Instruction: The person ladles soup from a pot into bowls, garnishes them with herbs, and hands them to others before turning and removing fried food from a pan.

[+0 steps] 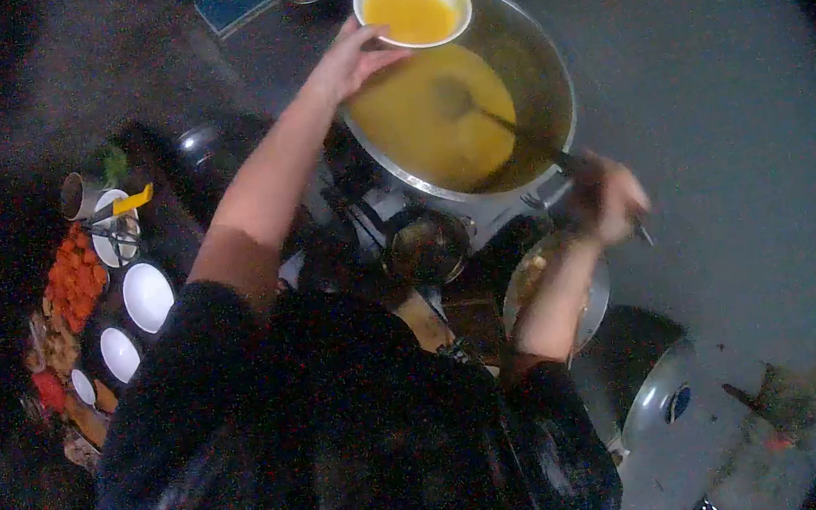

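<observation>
My left hand [356, 62] grips a white bowl [463, 9] by its near left rim, thumb over the edge. Yellow liquid [409, 15] fills much of the bowl, which is held over the far side of a large metal pot [557, 77]. Inside the pot is yellow soup [415, 138]. A dark ladle [504, 123] reaches into the pot, its head at the soup. My right hand [613, 199], blurred by motion, is closed around the ladle's handle to the right of the pot.
At the left lie chopped orange pieces [75, 278], white bowls [148, 298] and a yellow-handled tool [132, 202]. Close below the pot stand a small dark pan [428, 251] and a pan with food [590, 310], partly under my right forearm. A lid [657, 393] rests at lower right.
</observation>
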{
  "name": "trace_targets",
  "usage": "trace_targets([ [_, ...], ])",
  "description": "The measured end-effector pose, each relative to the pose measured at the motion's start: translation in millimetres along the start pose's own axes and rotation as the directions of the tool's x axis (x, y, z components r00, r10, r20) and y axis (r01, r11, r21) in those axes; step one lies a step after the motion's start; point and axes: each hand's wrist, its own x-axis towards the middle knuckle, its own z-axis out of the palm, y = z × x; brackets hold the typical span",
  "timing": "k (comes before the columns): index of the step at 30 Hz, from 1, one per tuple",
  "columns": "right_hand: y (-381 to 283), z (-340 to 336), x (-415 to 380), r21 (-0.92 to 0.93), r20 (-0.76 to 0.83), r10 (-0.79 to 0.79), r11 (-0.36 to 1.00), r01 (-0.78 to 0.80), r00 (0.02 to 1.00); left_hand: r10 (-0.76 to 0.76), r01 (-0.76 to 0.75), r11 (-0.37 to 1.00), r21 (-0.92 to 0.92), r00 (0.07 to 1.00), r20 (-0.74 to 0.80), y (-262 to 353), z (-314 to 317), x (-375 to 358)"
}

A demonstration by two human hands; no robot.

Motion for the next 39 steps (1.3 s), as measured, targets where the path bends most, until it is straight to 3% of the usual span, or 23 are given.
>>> trace_targets([
  [1,41,-7,-9,0.392,0.147,0.293,0.860,-0.328,0.945,-0.004,0.005,0.999,0.042,1.000,-0.023,8,1,-6],
  [3,1,36,9,0.164,-0.178,0.439,0.895,-0.414,0.881,-0.002,0.006,0.996,0.094,0.999,-0.049,20,-5,-15],
  [5,-19,0,29,0.434,-0.262,0.598,0.774,-0.461,0.757,-0.011,0.031,0.978,0.206,0.995,-0.094,28,-20,-28],
  [7,-25,-32,34,0.450,-0.356,0.561,0.804,-0.390,0.747,-0.034,0.048,0.979,0.198,0.997,-0.075,31,-27,-38],
  [9,-44,-59,37,0.456,-0.319,0.456,0.842,-0.287,0.830,-0.098,0.132,0.973,0.190,0.979,-0.180,25,-40,-46],
  [11,-70,-73,47,0.437,-0.348,0.406,0.868,-0.237,0.845,-0.114,0.144,0.974,0.176,0.978,-0.173,18,-48,-51],
  [13,-87,-98,56,0.474,-0.232,0.290,0.867,-0.152,0.929,-0.150,0.180,0.974,0.136,0.968,-0.202,10,-50,-53],
  [15,-112,-101,67,0.501,-0.268,0.276,0.859,-0.111,0.923,-0.132,0.157,0.982,0.104,0.967,-0.218,-10,-58,-47],
  [17,-129,-108,78,0.627,-0.168,0.202,0.777,-0.054,0.965,-0.135,0.156,0.985,0.075,0.963,-0.233,-22,-52,-43],
  [21,-150,-108,88,0.718,-0.095,0.162,0.695,-0.046,0.982,-0.141,0.152,0.988,0.037,0.969,-0.204,-40,-31,-31],
  [24,-154,-97,86,0.538,-0.288,0.160,0.843,0.021,0.944,-0.124,0.130,0.991,0.018,0.971,-0.203,-50,-23,-15],
  [25,-155,-98,86,0.537,-0.284,0.156,0.843,0.022,0.946,-0.105,0.111,0.994,0.016,0.972,-0.209,-53,-20,-13],
  [31,-143,-143,85,0.676,-0.212,0.233,0.736,-0.030,0.949,-0.051,0.052,0.999,0.002,0.991,-0.123,-40,-17,-21],
  [32,-139,-154,86,0.591,-0.278,0.239,0.806,-0.031,0.930,-0.028,0.027,1.000,-0.008,0.988,-0.153,-39,-18,-28],
  [34,-128,-174,92,0.514,-0.310,0.242,0.856,-0.052,0.920,0.073,-0.075,0.990,-0.117,0.997,-0.024,-36,-26,-45],
  [37,-135,-139,91,0.548,-0.138,0.204,0.831,-0.097,0.969,0.066,-0.076,0.985,-0.155,0.995,-0.071,-21,-43,-90],
  [39,-168,-52,75,0.541,-0.120,0.215,0.833,-0.118,0.969,0.051,-0.066,0.992,-0.106,0.989,-0.137,28,-36,-152],
])
